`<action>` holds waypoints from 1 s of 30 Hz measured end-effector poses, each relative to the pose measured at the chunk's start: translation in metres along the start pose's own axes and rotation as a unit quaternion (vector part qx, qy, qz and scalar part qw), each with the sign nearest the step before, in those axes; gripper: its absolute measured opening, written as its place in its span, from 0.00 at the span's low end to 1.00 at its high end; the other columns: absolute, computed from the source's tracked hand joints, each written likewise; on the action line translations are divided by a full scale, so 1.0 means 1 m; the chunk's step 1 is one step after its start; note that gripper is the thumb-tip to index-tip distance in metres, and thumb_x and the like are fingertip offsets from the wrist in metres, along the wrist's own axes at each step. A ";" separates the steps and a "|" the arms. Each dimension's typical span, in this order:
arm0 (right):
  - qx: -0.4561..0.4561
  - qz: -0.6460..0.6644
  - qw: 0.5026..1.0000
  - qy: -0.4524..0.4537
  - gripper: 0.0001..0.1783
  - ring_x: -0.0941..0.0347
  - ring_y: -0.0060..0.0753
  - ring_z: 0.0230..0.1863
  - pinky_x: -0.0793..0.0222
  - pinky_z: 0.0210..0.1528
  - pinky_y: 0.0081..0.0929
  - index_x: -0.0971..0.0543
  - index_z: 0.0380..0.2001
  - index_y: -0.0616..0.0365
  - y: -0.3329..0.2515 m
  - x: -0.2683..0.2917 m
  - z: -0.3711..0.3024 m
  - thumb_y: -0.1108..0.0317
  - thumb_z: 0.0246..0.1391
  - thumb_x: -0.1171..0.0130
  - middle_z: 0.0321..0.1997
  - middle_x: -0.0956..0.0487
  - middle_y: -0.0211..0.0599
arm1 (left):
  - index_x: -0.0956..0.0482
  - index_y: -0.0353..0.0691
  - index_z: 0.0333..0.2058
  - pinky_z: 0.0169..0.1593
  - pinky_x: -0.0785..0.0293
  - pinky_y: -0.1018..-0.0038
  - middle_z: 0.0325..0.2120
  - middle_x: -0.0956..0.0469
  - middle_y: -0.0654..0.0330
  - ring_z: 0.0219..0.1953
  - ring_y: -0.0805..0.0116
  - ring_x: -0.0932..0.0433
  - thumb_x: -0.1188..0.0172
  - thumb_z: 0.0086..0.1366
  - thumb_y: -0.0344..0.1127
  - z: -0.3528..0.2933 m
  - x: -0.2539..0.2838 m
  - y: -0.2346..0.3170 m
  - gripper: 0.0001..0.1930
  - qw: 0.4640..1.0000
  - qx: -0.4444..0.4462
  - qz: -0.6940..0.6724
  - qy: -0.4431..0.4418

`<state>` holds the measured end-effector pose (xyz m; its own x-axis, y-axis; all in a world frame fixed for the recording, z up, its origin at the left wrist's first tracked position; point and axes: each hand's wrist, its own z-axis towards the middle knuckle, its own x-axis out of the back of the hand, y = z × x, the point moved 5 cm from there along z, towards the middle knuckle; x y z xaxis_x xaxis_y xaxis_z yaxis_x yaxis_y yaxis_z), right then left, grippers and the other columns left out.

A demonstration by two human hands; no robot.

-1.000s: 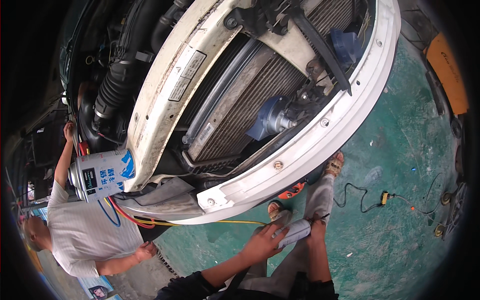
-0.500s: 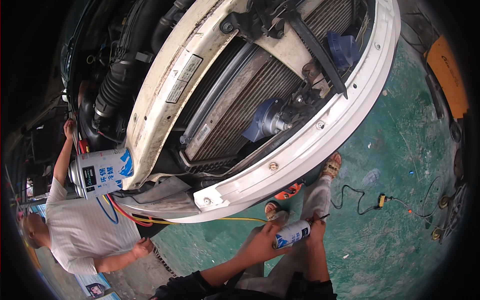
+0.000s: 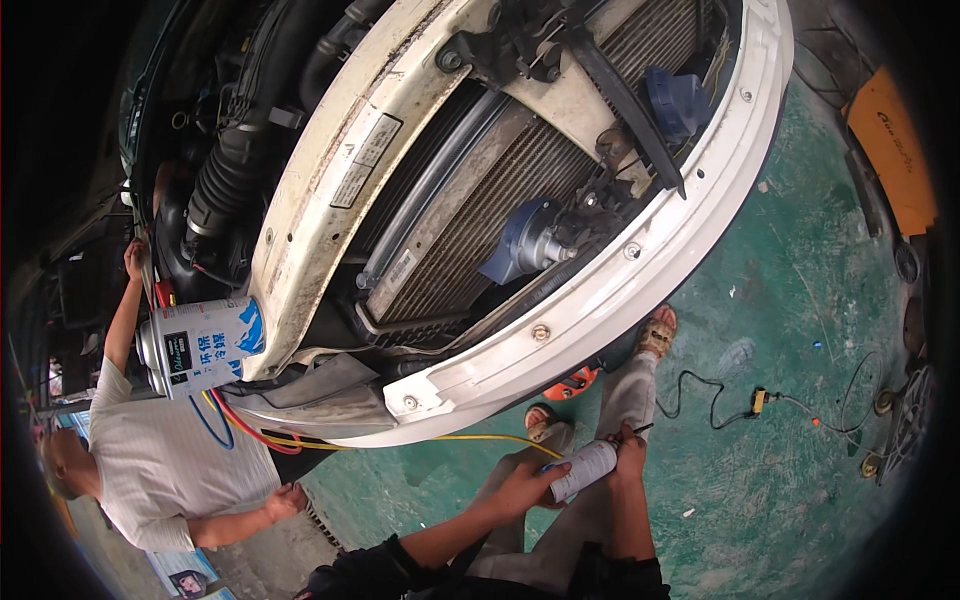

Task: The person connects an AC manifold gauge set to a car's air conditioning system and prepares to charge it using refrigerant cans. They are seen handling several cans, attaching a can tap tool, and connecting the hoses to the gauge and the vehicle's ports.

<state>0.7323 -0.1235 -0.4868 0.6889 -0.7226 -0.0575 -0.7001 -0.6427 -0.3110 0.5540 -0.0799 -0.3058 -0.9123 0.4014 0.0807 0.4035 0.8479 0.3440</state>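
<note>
Low in the view, I hold a small white can (image 3: pixel 585 470) between both hands, tilted over my legs. My left hand (image 3: pixel 532 486) is closed around its lower left end. At the other end, my right hand (image 3: pixel 629 458) closes around a dark fitting, with a thin black piece (image 3: pixel 642 429) sticking out past the fingers. My right fingers partly hide that fitting. A yellow hose (image 3: pixel 480 437) runs along below the white bumper beam (image 3: pixel 540 332) and ends from sight near the can. Whether it joins the can, I cannot tell.
A larger white-and-blue can (image 3: pixel 205 345) stands by the car's front frame, with blue and red hoses (image 3: pixel 228 408) beneath it. A co-worker (image 3: pixel 180 450) stands at the left, an arm reaching toward the engine bay. A black cable (image 3: pixel 700 380) lies on the green floor (image 3: pixel 780 300).
The small can has turned in my hands, so its blue print has rolled away and a plainer white side faces up. My left hand has shifted slightly along with it.
</note>
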 end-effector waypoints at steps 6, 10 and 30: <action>-0.046 0.050 0.997 0.021 0.16 0.29 0.33 0.20 0.31 0.28 0.33 0.25 0.23 0.61 0.000 0.001 -0.003 0.62 0.62 0.41 0.22 0.24 0.39 | 0.32 0.38 0.62 0.45 0.18 0.60 0.43 0.23 0.48 0.42 0.45 0.19 0.32 0.62 0.44 -0.021 -0.008 0.032 0.33 0.835 -0.389 0.375 0.104; -0.009 0.017 0.999 0.036 0.18 0.28 0.34 0.21 0.30 0.30 0.34 0.24 0.23 0.63 -0.003 0.009 -0.003 0.61 0.63 0.43 0.22 0.23 0.40 | 0.30 0.38 0.61 0.44 0.18 0.60 0.42 0.22 0.46 0.43 0.46 0.18 0.33 0.63 0.44 -0.013 -0.006 0.029 0.31 0.915 -0.255 0.298 0.093; 0.015 -0.081 0.996 0.025 0.19 0.32 0.25 0.22 0.41 0.24 0.28 0.20 0.27 0.61 0.010 0.009 -0.002 0.54 0.58 0.39 0.21 0.24 0.33 | 0.29 0.41 0.64 0.56 0.24 0.55 0.62 0.31 0.42 0.55 0.37 0.24 0.30 0.56 0.40 -0.019 -0.034 0.018 0.36 0.909 -0.315 0.269 0.055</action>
<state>0.7310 -0.1367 -0.4882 0.7815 -0.6225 0.0420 -0.5745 -0.7442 -0.3409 0.5911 -0.0846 -0.2841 -0.6105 0.6323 0.4770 0.7050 0.1595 0.6910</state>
